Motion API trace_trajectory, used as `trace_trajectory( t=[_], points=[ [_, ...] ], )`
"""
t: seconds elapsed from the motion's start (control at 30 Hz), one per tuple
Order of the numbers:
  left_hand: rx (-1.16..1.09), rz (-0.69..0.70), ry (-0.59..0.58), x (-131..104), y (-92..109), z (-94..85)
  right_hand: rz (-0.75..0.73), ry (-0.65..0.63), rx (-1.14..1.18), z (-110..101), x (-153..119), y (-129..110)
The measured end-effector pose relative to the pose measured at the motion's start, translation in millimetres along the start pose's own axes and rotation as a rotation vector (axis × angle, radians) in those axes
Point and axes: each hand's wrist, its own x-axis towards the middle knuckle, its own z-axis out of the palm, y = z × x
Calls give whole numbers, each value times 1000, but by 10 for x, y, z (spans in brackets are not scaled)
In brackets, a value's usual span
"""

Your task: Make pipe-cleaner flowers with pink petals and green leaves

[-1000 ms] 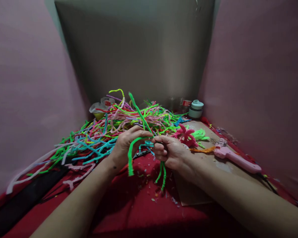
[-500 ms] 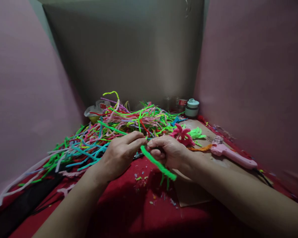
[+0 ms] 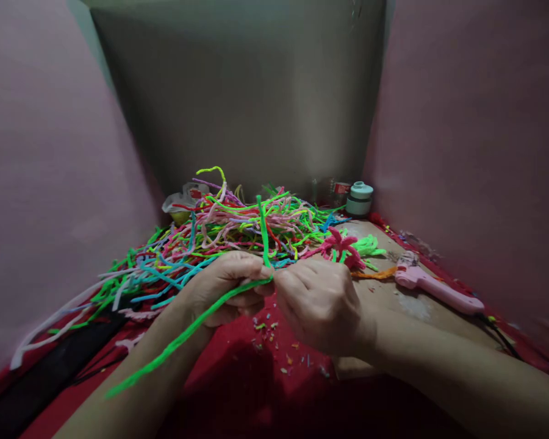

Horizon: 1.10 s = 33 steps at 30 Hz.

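Note:
Bright green pipe cleaners (image 3: 187,332) meet between my hands above the red cloth. One length slants down to the left across my wrist, and another stands upright. My left hand (image 3: 231,283) pinches the green stems near where they meet. Curled closed, my right hand (image 3: 320,305) grips at the same spot from the right, its knuckles turned up; what lies inside its fingers is hidden. Behind both hands spreads a tangled heap of pipe cleaners (image 3: 238,222) in green, pink, red, yellow and blue.
A pink glue gun (image 3: 443,296) lies on a cardboard sheet (image 3: 384,292) at the right, its cord trailing. Near it are a dark pink pipe-cleaner flower (image 3: 341,247) and a green bundle (image 3: 369,245). A mint-lidded jar (image 3: 359,198) stands behind. Scraps dot the red cloth (image 3: 256,390).
My right hand has turned over, knuckles now up. The green stem that pointed down to the right now extends down to the left, with another piece upright. The view has shifted slightly.

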Motion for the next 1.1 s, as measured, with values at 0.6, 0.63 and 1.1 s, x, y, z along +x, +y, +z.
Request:
trace_trajectory(
  t=[0.6, 0.63, 1.1],
  points=[
    [923, 1051, 451, -13, 12, -44, 932, 12, 1517, 113, 175, 139],
    [941, 1041, 428, -15, 9, -40, 926, 5, 1509, 115, 176, 142],
    [408, 393, 247, 1, -9, 73, 550, 47, 535, 57, 94, 5]
  ],
)
